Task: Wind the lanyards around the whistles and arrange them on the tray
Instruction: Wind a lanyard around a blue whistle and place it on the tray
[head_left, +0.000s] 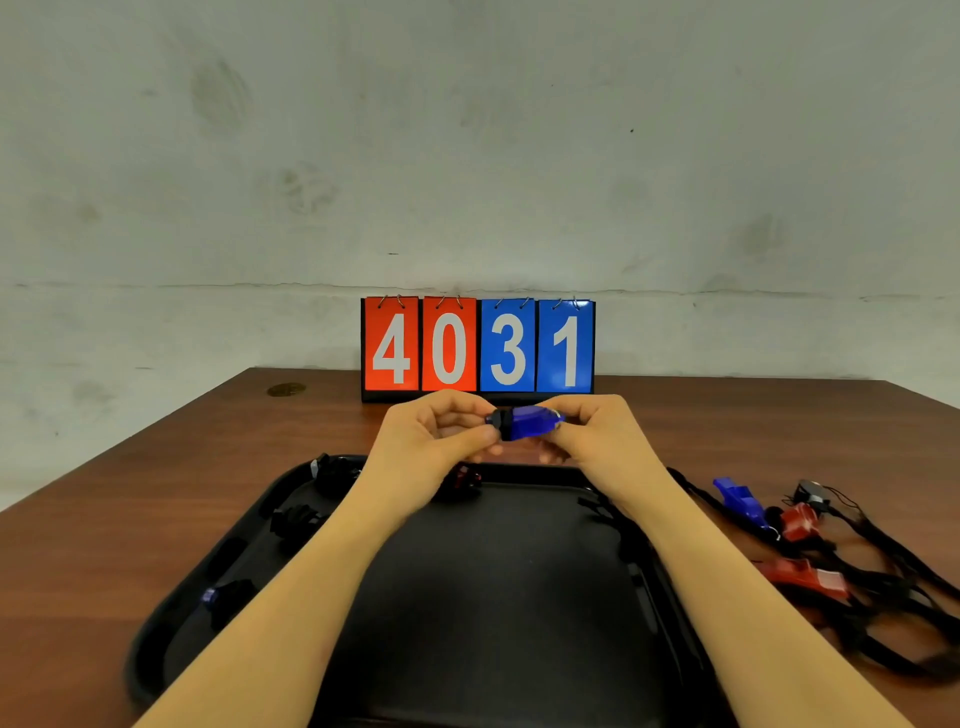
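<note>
Translucent blue whistle (527, 422) with black mouthpiece at its 9 o'clock end, held level above black tray (519, 597), left hand (434, 441) pinching mouthpiece, right hand (597, 434) gripping 3 o'clock end.

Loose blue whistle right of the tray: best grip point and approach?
Probably pinch the blue whistle across its body's flat sides, from above. It lies flat on the table, mouthpiece pointing away; its near end meets the red whistle and tangled cords.
</note>
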